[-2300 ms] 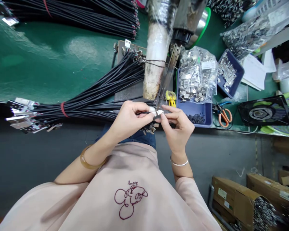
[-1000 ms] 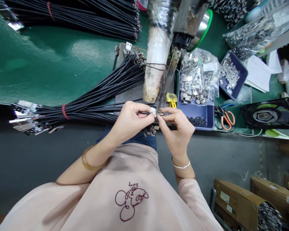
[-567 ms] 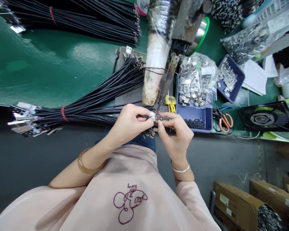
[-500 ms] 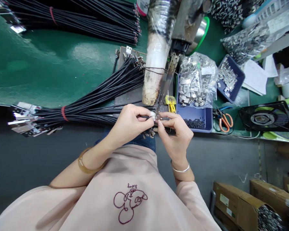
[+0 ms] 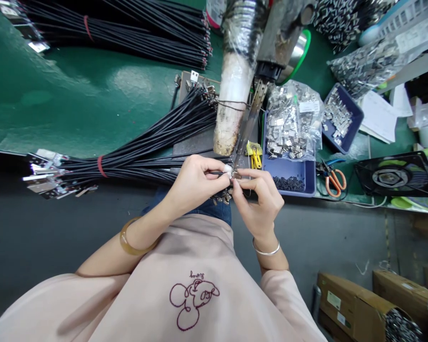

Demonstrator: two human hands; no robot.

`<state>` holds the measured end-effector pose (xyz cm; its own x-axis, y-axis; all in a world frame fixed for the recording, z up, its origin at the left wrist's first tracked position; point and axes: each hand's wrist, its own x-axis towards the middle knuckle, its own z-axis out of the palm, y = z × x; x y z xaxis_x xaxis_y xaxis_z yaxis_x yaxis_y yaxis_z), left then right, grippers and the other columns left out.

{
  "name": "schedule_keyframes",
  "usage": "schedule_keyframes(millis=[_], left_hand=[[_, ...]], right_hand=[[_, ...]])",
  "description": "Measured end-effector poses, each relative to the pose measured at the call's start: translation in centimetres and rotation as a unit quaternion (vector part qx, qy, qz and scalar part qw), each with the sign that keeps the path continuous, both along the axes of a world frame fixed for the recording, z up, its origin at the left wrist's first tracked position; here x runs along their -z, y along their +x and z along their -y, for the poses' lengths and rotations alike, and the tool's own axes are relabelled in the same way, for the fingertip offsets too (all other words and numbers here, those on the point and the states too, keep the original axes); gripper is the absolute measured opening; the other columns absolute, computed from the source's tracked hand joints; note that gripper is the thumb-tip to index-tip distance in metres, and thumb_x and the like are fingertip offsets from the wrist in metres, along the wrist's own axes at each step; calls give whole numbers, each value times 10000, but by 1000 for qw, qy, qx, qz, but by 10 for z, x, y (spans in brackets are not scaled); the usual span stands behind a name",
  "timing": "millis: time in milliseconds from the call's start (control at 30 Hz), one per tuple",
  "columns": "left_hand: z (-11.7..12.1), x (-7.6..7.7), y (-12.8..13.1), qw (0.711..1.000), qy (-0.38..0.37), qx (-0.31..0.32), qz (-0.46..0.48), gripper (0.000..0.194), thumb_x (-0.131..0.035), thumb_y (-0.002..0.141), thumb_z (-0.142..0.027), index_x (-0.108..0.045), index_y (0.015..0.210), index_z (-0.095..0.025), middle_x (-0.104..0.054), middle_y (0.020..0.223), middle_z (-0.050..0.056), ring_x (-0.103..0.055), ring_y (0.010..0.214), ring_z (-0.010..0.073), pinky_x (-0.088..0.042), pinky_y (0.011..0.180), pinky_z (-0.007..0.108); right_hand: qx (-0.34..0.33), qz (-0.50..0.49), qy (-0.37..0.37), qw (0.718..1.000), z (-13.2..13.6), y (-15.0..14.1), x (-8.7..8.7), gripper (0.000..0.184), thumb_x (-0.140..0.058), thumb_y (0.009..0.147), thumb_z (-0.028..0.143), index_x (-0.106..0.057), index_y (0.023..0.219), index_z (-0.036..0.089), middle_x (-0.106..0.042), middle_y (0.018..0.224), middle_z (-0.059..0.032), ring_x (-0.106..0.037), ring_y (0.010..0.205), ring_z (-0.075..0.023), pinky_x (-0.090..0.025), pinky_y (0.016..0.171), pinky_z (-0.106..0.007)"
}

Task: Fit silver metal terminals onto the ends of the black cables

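Left hand [image 5: 196,184], pinched closed, grip hidden, has the metal connector [image 5: 236,175] at three o'clock; right hand [image 5: 258,195] pinches it at ten o'clock.

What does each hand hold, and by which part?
The right hand pinches a small silvery metal connector, part unclear; the left hand, seemingly a thin black cable near its end.

workshop with cable bundles [image 5: 137,152], connectors [image 5: 338,116]

A black fan [image 5: 395,175] lies near an orange-handled tool [image 5: 331,176] and white papers [image 5: 378,114].
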<state>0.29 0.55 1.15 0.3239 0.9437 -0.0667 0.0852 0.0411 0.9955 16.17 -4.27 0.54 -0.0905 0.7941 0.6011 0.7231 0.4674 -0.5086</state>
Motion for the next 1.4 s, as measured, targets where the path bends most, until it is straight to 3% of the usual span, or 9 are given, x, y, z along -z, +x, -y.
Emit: schedule_keyframes(millis=[267,433,700,800,933,1033,1100,1200,1400], left_hand=[[3,4,-2,1000,-1,24,4,129,-616,725,-178,-640,618,-111,-434,562,-34,-356,549,63,-314,495,177],[7,6,-8,998,38,38,-19,134,-613,757,-167,-635,634,-120,-460,551,-36,-369,530,66,-298,494,191],[14,12,-9,968,227,8,-108,156,-613,827,-110,-649,678,-141,-535,594,-39,-385,529,74,-314,538,222],[18,16,-10,957,270,4,-109,157,-610,837,-89,-648,693,-138,-557,618,-29,-404,544,79,-325,550,225],[19,16,-16,964,254,35,-76,118,-609,851,-126,-680,758,-142,-583,634,-20,-421,551,85,-341,553,223],[16,11,-23,976,198,71,-47,110,-619,822,-144,-692,740,-139,-600,631,-15,-424,539,81,-339,538,222],[12,6,-28,980,162,106,-36,136,-617,820,-154,-694,710,-135,-599,613,-18,-425,527,77,-334,526,220],[5,-1,-32,975,160,151,-40,145,-613,844,-151,-714,741,-135,-634,630,-16,-474,536,77,-348,534,214],[7,3,-28,911,347,157,-155,189,-547,889,-95,-679,759,-132,-679,732,26,-581,675,129,-402,645,245]], right_hand=[[-4,28,51,998,5,2,7,169,-687,854,100,-603,901,239,-768,930,-39,-747,853,-155,-612,723,-274],[64,-64,20,996,13,10,2,87,-629,925,195,-624,984,258,-730,784,21,-657,558,-106,-492,476,-225],[30,132,-61,989,12,3,-10,50,-651,935,253,-662,935,205,-528,545,86,-484,463,-49,-387,516,-197],[31,69,-102,992,8,-2,-1,126,-610,938,221,-616,817,189,-462,538,96,-406,439,-32,-322,478,-191],[-3,-129,-207,970,11,4,-1,190,-606,925,310,-590,773,198,-446,524,99,-358,397,-42,-268,403,-190],[68,-195,-154,966,11,24,-10,207,-623,910,365,-600,782,204,-497,546,78,-406,417,-63,-289,414,-208],[147,-134,-117,973,4,43,-15,173,-645,896,344,-634,801,199,-548,593,59,-421,454,-66,-307,458,-222],[167,24,-177,970,-17,72,-13,113,-682,852,291,-690,803,189,-628,690,34,-352,482,-59,-294,511,-245],[104,100,-300,943,-48,94,-1,89,-667,831,265,-696,853,184,-684,813,-3,-405,550,-86,-317,583,-264]])
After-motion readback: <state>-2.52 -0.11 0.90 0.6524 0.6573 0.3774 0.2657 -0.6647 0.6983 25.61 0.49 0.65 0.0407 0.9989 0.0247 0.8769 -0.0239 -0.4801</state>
